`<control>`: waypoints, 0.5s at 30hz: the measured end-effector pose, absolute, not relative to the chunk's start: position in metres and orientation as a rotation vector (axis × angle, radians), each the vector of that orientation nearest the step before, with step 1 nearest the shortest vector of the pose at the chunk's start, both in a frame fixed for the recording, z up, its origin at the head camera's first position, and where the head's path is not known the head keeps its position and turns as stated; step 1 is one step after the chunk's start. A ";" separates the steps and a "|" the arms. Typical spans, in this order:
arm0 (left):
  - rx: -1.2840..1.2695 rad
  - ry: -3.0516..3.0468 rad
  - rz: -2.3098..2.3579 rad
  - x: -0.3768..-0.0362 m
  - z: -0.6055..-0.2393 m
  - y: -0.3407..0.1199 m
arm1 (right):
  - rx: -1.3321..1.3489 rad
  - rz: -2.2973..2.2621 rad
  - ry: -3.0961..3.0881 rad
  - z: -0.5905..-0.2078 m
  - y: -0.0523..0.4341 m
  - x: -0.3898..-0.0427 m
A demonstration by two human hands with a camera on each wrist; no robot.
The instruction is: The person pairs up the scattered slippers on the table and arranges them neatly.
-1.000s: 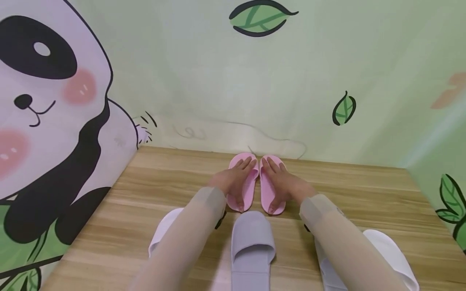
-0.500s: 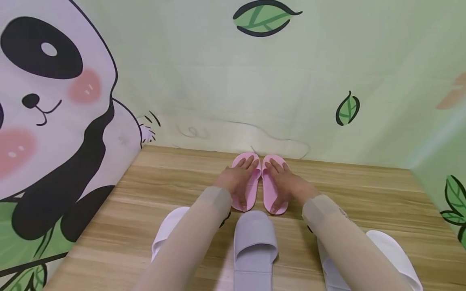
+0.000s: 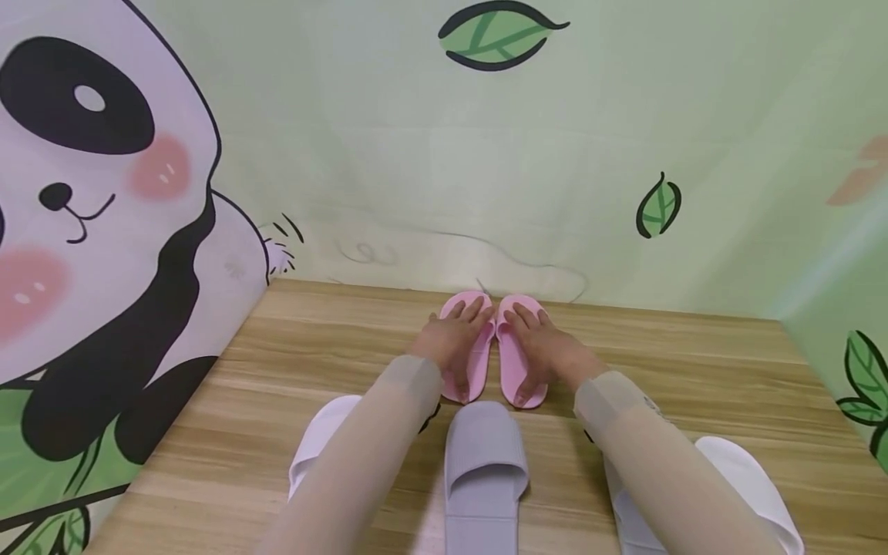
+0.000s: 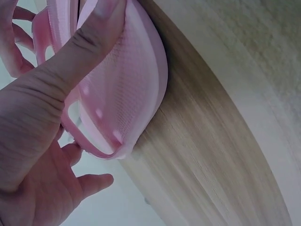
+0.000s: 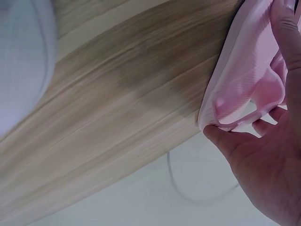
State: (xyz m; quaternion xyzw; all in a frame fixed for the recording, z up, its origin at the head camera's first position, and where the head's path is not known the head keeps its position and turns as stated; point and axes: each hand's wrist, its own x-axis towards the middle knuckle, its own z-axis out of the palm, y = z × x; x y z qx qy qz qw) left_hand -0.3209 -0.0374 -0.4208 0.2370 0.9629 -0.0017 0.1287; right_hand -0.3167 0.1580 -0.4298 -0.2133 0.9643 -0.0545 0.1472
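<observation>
Two pink slippers stand side by side on the wood-grain floor, toes toward the wall. Their straps nearly meet, while a narrow gap separates the heels. My left hand point(image 3: 447, 339) lies over the left pink slipper point(image 3: 480, 366), fingers spread across its strap and thumb down on the heel. In the left wrist view, that thumb point(image 4: 70, 66) presses along the footbed. Mirroring it, my right hand point(image 3: 548, 353) rests on the right pink slipper point(image 3: 509, 362), fingertips over the strap and thumb at the heel. In the right wrist view, a fingertip touches the strap's outer side.
A grey slipper point(image 3: 484, 443) sits just behind the pink pair. A white slipper point(image 3: 321, 428) is partly hidden by my left sleeve. Another grey slipper point(image 3: 627, 516) and a white slipper point(image 3: 742, 470) flank my right forearm. The printed wall point(image 3: 388, 169) borders the floor ahead.
</observation>
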 end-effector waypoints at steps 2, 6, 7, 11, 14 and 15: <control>0.687 2.806 -0.008 -0.321 -0.421 -0.038 | -0.612 -0.154 2.779 -0.430 0.158 -0.317; 0.631 2.821 0.022 -0.319 -0.421 -0.038 | -0.584 -0.174 2.775 -0.429 0.158 -0.317; 0.607 2.825 0.038 -0.318 -0.420 -0.038 | -0.564 -0.182 2.771 -0.429 0.158 -0.317; 0.524 2.826 0.108 -0.313 -0.418 -0.038 | -0.475 -0.228 2.735 -0.428 0.158 -0.316; 0.494 2.805 0.137 -0.312 -0.417 -0.037 | -0.445 -0.262 2.711 -0.428 0.157 -0.315; 0.489 2.795 0.143 -0.312 -0.417 -0.037 | -0.438 -0.270 2.703 -0.428 0.157 -0.314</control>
